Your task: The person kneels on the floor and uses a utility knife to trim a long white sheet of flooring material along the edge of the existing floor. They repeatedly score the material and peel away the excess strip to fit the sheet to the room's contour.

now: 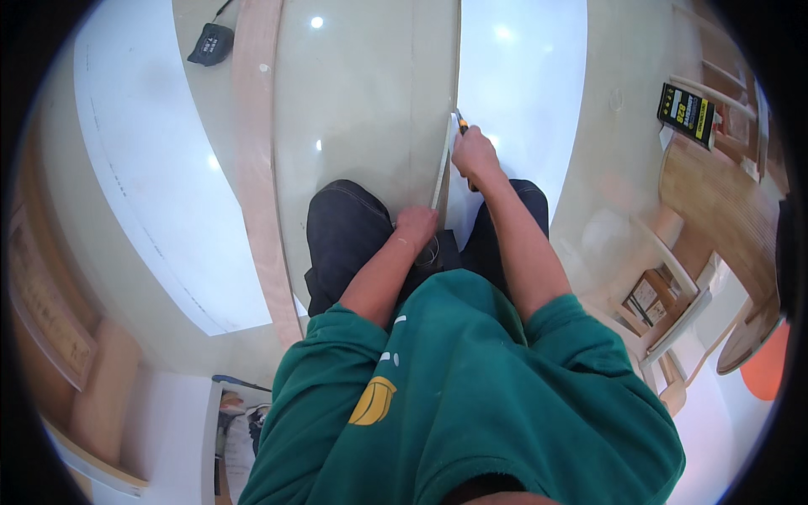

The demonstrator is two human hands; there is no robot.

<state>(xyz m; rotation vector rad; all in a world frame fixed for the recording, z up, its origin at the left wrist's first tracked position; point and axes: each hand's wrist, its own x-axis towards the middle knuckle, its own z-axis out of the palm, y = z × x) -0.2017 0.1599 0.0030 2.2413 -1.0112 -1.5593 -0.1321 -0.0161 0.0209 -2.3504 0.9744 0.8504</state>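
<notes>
A white sheet lies along the floor between and past my knees. My right hand grips a yellow and black utility knife, its tip at the sheet's left edge. Lower and to the left, my left hand is closed on a thin pale strip that runs along that edge up toward the knife. The fingertips of my left hand are partly hidden.
A wooden board and another white sheet lie at the left, near a black pouch. At the right stand wooden furniture and a yellow-black package. A wooden frame is at far left.
</notes>
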